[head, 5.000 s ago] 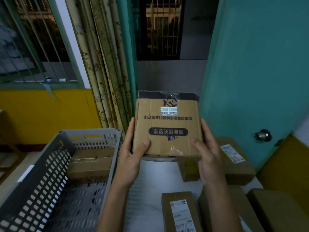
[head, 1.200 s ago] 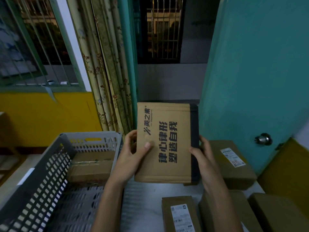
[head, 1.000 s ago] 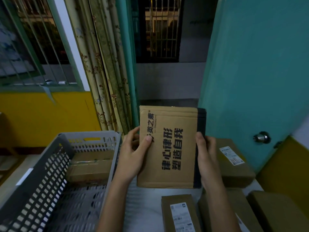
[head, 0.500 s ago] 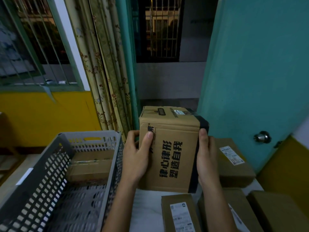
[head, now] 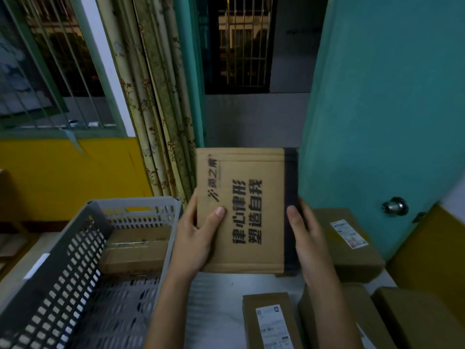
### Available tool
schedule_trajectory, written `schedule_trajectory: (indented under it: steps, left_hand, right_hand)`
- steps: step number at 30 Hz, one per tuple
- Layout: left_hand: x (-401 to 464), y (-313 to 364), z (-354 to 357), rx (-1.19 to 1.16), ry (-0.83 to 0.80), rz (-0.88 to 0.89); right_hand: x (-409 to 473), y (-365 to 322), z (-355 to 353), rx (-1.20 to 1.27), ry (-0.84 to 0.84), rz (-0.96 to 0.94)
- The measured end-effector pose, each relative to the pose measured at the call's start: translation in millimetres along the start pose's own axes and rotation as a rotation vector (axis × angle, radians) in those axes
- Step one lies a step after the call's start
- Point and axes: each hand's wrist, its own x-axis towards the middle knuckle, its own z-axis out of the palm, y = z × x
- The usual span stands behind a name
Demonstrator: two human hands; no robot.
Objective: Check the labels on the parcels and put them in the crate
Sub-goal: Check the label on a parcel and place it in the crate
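I hold a brown cardboard parcel point(head: 249, 197) upright above the table, its broad face with large black printed characters turned to me and a dark tape strip down its right edge. My left hand point(head: 197, 238) grips its left edge, thumb on the front. My right hand point(head: 305, 238) grips the taped right edge. No shipping label shows on this face. The grey perforated crate point(head: 75, 260) stands to the left with one brown parcel point(head: 136, 250) lying at its far end.
Several more brown parcels lie on the white table point(head: 216, 306) at right: one with a white label point(head: 349, 238) behind my right hand, a narrow labelled one point(head: 270, 321) in front, others at bottom right. A teal door point(head: 377, 109) stands close on the right, curtains behind.
The parcel was turned in my hands: five seconds ago another face with a small sticker showed; half a second ago it tipped, showing its top; now the printed face is flat to me again.
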Motion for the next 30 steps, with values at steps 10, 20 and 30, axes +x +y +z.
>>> schedule_trajectory:
  steps: [10, 20, 30]
  left_hand:
    - [6, -3, -12, -0.121, 0.122, -0.081]
    - [11, -12, -32, -0.230, 0.124, -0.228]
    - [14, -10, -4, 0.509, 0.179, 0.087]
  right_hand:
    - [4, 10, -2, -0.084, -0.286, -0.127]
    - [14, 21, -14, 0.073, -0.054, 0.196]
    - [11, 25, 3, 0.104, 0.164, 0.083]
